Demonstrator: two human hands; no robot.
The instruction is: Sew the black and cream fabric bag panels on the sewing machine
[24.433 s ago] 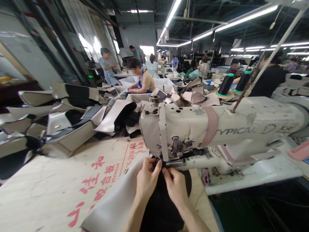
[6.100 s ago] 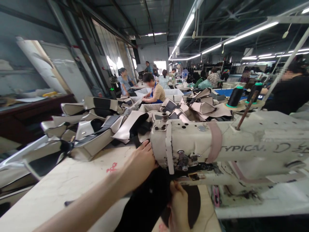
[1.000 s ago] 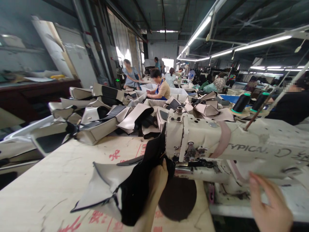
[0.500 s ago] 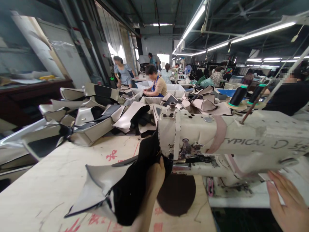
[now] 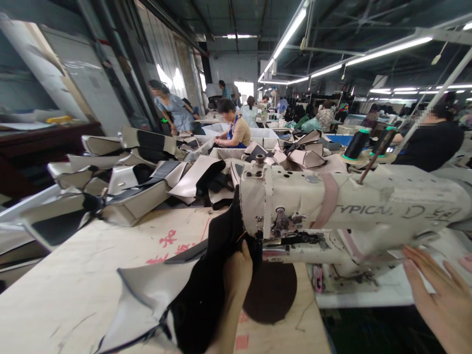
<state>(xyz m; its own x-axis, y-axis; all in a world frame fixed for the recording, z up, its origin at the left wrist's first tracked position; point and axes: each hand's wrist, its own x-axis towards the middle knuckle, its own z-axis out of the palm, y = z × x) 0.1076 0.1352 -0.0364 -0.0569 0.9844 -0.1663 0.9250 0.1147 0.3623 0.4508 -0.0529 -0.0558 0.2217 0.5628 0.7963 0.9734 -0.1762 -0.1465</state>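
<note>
A sewing machine (image 5: pixel 295 196) with a cream body stands in front of me, lettered "TYPICAL". Beneath its head lies the black part of a black-and-beige sewn piece (image 5: pixel 201 290), whose stiff beige panels (image 5: pixel 147 290) spread over the table to the left. My left hand (image 5: pixel 238 268) grips the black material close to the needle area, fingertips partly hidden in the dark folds. Off to the right, my right hand (image 5: pixel 435 290) is stretched out beside the machine's base, fingers extended and apart. A small white edge shows at its fingertips; I cannot tell what it is.
Sewn beige-and-black pieces (image 5: pixel 136 196) are heaped behind the wooden tabletop (image 5: pixel 92 275), which bears red writing. A dark brown disc (image 5: pixel 271 295) lies below the machine arm. Black thread cones (image 5: pixel 357 144) stand behind the machine. Several people work beyond, one in tan (image 5: pixel 239 132).
My view has shifted slightly, so the machine appears a little farther left. My left hand stays on the black material; my right hand stays by the base. A distant person in blue leans lower.
</note>
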